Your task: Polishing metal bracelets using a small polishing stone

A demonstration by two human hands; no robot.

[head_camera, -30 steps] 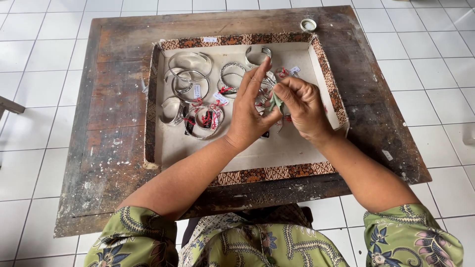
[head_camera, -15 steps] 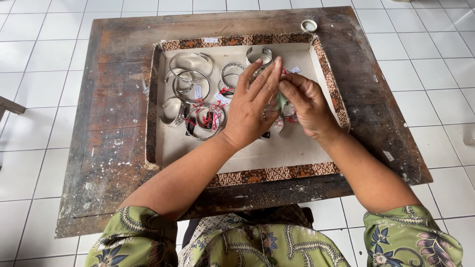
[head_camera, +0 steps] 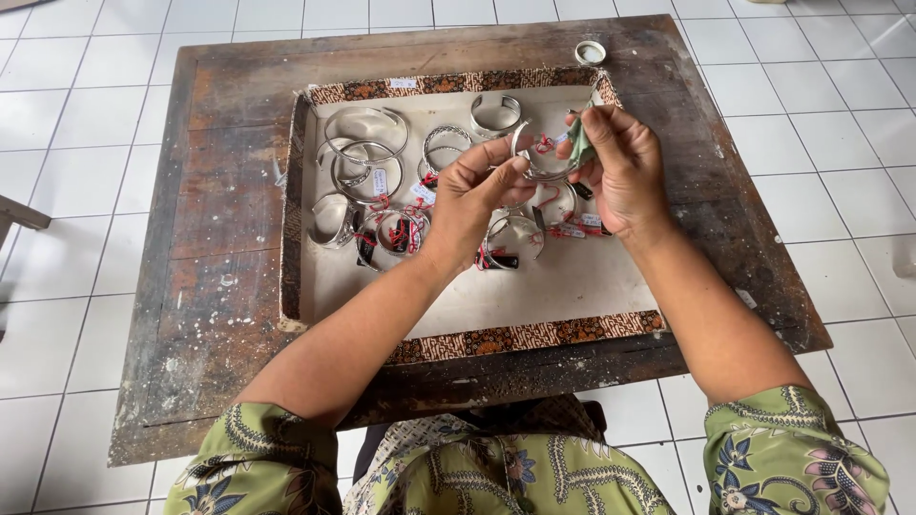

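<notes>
My left hand [head_camera: 474, 195] pinches a silver cuff bracelet [head_camera: 536, 162] with a small red tag, held just above a shallow tray [head_camera: 487, 336] with a patterned brown border. My right hand [head_camera: 620, 172] presses a small green cloth [head_camera: 580, 148] against that bracelet's right side. Several other silver bracelets [head_camera: 364, 133] with red strings and white tags lie in the tray's far half, some partly hidden under my hands.
The tray lies on a worn, dark wooden table [head_camera: 224, 248] over a white tiled floor [head_camera: 57, 162]. A small round white lid [head_camera: 591, 51] sits near the table's far edge. My green patterned sleeves [head_camera: 792, 448] show at the bottom.
Both hands have lifted off the pile of bracelets toward the tray's far right. One bracelet is now held up between them, with the green cloth against it.
</notes>
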